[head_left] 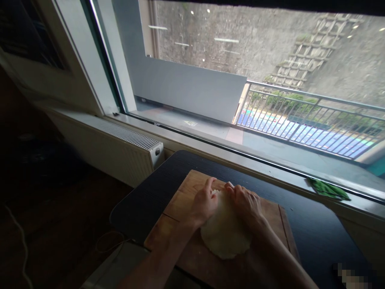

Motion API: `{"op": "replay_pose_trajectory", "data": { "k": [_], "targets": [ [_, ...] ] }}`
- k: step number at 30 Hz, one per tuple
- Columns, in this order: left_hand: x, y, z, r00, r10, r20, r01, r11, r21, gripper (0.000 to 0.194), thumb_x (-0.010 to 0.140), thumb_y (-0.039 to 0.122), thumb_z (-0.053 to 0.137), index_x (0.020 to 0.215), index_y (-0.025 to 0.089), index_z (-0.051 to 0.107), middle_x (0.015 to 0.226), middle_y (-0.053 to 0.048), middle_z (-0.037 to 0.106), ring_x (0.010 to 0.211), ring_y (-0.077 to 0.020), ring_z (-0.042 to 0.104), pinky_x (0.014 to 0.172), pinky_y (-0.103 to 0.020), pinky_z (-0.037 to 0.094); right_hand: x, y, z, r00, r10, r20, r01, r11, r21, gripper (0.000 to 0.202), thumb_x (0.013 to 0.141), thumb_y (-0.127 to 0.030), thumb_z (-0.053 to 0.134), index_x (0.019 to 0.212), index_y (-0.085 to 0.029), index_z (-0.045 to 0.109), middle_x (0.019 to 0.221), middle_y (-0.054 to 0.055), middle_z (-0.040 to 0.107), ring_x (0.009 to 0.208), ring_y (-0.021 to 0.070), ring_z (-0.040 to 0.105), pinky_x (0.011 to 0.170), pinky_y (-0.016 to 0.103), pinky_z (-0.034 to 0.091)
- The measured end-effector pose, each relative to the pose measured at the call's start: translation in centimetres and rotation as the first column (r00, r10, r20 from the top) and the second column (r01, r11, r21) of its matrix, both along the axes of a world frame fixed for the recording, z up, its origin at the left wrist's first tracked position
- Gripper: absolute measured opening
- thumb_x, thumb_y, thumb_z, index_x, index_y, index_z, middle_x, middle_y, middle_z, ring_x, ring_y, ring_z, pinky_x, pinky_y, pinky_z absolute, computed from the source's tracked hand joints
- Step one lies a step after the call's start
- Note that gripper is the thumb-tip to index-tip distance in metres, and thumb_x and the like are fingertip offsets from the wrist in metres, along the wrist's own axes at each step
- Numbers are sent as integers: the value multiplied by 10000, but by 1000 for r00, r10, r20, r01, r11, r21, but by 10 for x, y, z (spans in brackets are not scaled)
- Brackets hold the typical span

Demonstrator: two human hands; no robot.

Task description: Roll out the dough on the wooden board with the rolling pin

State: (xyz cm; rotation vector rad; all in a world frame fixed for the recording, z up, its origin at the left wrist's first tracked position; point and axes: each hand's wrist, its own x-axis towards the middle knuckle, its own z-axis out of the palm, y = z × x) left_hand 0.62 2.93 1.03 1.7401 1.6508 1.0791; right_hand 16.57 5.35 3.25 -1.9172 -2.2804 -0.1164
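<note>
A flat, roughly round sheet of pale dough [227, 235] lies on a wooden board [177, 198], with an uneven edge. My left hand [207, 202] is at the dough's far left edge, its fingers curled in against the rim and the index finger bent outward. At the far right edge, my right hand [245, 199] has its fingers bent over the dough, knuckles up. Both hands appear to grip the far rim; the fingertips are mostly hidden. The near part of the sheet rests flat on the board between my forearms.
The board sits on a dark table [144, 200] with rounded corners. Beyond it runs a window sill with a green cloth [327, 189] at the right. A white radiator [120, 140] stands to the left. A dark, partly pixelated object [351, 275] is at the lower right.
</note>
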Motion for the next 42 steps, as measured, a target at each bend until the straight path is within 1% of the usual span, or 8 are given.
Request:
{"op": "replay_pose_trajectory", "data": {
  "k": [4,8,13,19,23,30,35,42],
  "targets": [
    [-6,-33,-4,984,117,136,-129,988,79,409,842,189,425,1251,208,409,943,-38,621,849,-151,604,757,-244,453,0,-15,6,995,93,-29,-94,995,-39,495,936,-490,177,819,-260,599,727,-5,637,648,127,563,584,247,304],
    [-18,-55,-3,998,60,20,-60,998,-34,504,801,187,465,1296,236,384,854,-8,629,787,-156,613,675,-229,449,-13,-5,6,987,156,-44,-158,987,-42,440,929,-480,227,847,-270,605,905,6,618,856,136,532,741,247,329],
    [-20,-56,-4,997,82,-5,-82,996,-32,535,789,186,450,1314,234,361,668,42,571,609,-125,570,573,-205,409,-20,23,1,998,57,-40,-58,998,-35,412,884,-506,326,1005,-209,585,1135,107,520,1102,244,407,877,391,302],
    [-21,-58,-4,995,27,97,-20,997,-74,507,812,216,444,1308,228,344,707,38,589,582,-113,552,574,-204,417,-31,9,-6,990,122,-67,-128,987,-101,410,935,-402,202,1110,-290,555,1297,30,450,1294,187,234,1007,389,204],
    [-22,-59,-3,994,45,100,-36,995,-90,514,808,216,447,1310,238,338,665,51,565,535,-109,525,549,-206,413,-35,10,-6,997,33,-64,-41,991,-130,452,909,-473,250,1026,-222,607,1320,100,426,1320,299,176,1004,511,164],
    [-23,-60,-3,992,18,128,-8,997,-80,517,817,222,440,1321,228,324,723,32,589,591,-116,556,580,-209,431,-38,6,-8,991,105,-84,-112,989,-92,495,935,-415,150,1182,-217,531,1399,60,359,1356,214,103,1050,406,146],
    [-23,-60,1,993,15,117,-4,996,-93,506,816,213,432,1313,222,342,677,46,570,559,-111,542,555,-205,423,-38,15,-10,997,29,-67,-37,991,-127,522,928,-429,166,1094,-179,593,1410,107,340,1345,280,129,1026,478,153],
    [-24,-61,-4,995,38,93,-35,999,-32,535,809,196,437,1332,215,325,737,32,613,630,-118,591,620,-214,451,-27,25,-7,998,53,33,-57,989,137,418,914,-424,277,924,-214,638,1262,87,499,1220,262,341,948,399,235]
  ]
}}
